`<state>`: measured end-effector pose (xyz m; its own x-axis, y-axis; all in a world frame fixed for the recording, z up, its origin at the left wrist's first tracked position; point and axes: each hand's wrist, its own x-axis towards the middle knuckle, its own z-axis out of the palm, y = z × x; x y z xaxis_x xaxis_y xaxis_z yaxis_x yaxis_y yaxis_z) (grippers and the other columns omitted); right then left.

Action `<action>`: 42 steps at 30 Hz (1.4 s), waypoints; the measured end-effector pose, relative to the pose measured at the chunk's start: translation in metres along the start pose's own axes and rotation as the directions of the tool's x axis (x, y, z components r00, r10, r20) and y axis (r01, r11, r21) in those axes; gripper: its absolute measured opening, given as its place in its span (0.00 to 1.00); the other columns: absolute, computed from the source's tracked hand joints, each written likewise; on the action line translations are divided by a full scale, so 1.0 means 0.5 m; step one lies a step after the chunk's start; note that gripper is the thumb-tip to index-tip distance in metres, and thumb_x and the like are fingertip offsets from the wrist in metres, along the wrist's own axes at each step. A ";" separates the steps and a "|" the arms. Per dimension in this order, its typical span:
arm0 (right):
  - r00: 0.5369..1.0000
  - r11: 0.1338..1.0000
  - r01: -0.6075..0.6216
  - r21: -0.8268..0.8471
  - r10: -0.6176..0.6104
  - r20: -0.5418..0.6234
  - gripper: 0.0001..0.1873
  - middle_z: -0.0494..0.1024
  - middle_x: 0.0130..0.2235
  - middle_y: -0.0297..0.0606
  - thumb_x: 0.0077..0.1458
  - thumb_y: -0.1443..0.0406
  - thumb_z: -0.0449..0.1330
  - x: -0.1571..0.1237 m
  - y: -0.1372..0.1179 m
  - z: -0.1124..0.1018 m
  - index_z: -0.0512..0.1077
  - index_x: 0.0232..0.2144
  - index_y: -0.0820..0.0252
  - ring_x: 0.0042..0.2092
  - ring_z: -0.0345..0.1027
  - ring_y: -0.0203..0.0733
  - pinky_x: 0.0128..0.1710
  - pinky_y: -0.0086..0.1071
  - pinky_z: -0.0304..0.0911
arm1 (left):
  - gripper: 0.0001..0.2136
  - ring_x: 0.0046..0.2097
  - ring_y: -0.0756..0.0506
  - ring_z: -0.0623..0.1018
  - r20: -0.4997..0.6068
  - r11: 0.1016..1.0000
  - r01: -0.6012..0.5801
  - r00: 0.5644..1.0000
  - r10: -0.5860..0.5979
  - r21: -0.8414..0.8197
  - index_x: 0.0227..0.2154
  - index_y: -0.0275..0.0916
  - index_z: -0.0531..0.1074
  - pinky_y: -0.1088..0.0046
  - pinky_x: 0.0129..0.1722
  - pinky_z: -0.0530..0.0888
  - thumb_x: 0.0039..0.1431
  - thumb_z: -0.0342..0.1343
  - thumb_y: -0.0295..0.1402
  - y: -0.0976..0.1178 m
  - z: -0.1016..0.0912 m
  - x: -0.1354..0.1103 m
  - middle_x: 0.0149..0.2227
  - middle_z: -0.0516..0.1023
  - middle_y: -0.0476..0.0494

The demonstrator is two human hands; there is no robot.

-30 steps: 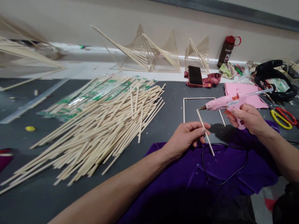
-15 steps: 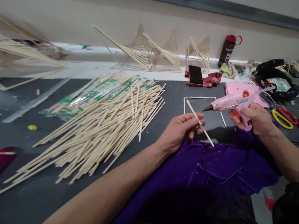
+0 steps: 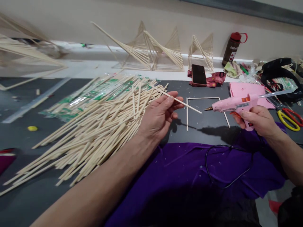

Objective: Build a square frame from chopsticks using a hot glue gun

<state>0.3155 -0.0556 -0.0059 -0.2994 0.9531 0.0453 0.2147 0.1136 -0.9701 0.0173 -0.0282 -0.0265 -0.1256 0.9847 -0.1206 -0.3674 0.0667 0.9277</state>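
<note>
My left hand (image 3: 157, 116) pinches a thin wooden stick (image 3: 184, 104) between thumb and fingers, held level above the dark table, its right end close to the glue gun's tip. My right hand (image 3: 257, 121) grips a pink hot glue gun (image 3: 233, 104), nozzle pointing left toward the stick's end. Below them lies a three-sided frame of glued sticks (image 3: 188, 113) flat on the table. A large loose pile of sticks (image 3: 99, 126) spreads out to the left of my left hand.
A purple cloth (image 3: 189, 176) with the gun's black cord covers my lap. Along the back stand stick sculptures (image 3: 153, 50), a phone (image 3: 199, 74), a dark bottle (image 3: 232, 47), pink paper (image 3: 241, 90), scissors (image 3: 287, 118) and black headphones (image 3: 276, 71).
My left hand has moved left and up with the stick, turning it from steep to nearly level. The glue gun has stayed almost in place, dropping slightly away from the stick's top end.
</note>
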 end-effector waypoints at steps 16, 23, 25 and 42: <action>0.999 0.982 -0.026 -0.185 0.031 0.022 0.28 0.70 0.18 0.35 0.53 0.43 0.63 -0.003 0.011 0.008 0.70 0.18 0.59 0.21 0.61 0.35 0.22 0.31 0.55 | 0.05 0.35 0.49 0.83 0.003 1.000 0.006 1.000 -0.006 -0.012 0.37 0.39 0.79 0.84 0.19 0.69 0.60 0.60 0.28 -0.002 0.003 -0.003 0.36 0.85 0.45; 0.999 0.977 -0.042 -0.211 0.044 0.004 0.27 0.69 0.18 0.35 0.53 0.43 0.62 0.001 0.010 0.009 0.70 0.18 0.59 0.20 0.61 0.35 0.21 0.31 0.54 | 0.04 0.34 0.50 0.83 -0.010 1.000 0.013 1.000 -0.013 -0.018 0.36 0.38 0.79 0.85 0.19 0.69 0.60 0.60 0.27 0.001 0.005 -0.004 0.35 0.85 0.45; 0.999 0.976 -0.043 -0.216 0.044 0.003 0.29 0.69 0.17 0.35 0.53 0.42 0.62 0.002 0.009 0.010 0.69 0.17 0.59 0.20 0.60 0.34 0.21 0.31 0.54 | 0.04 0.34 0.50 0.83 -0.006 1.000 0.015 1.000 -0.016 -0.016 0.36 0.38 0.79 0.85 0.19 0.69 0.60 0.60 0.27 0.001 0.005 -0.004 0.35 0.85 0.45; 0.999 0.970 -0.043 -0.241 0.048 0.014 0.32 0.69 0.17 0.35 0.53 0.40 0.62 0.002 0.002 0.016 0.68 0.14 0.59 0.20 0.58 0.32 0.21 0.29 0.52 | 0.03 0.33 0.50 0.83 0.004 0.998 0.050 0.999 -0.049 -0.041 0.36 0.38 0.79 0.85 0.19 0.70 0.60 0.61 0.27 -0.002 0.006 -0.005 0.35 0.85 0.45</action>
<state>0.3082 -0.0569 -0.0086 -0.3020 0.9533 -0.0050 0.4449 0.1363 -0.8852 0.0209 -0.0302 -0.0262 -0.1036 0.9808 -0.1649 -0.4103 0.1089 0.9054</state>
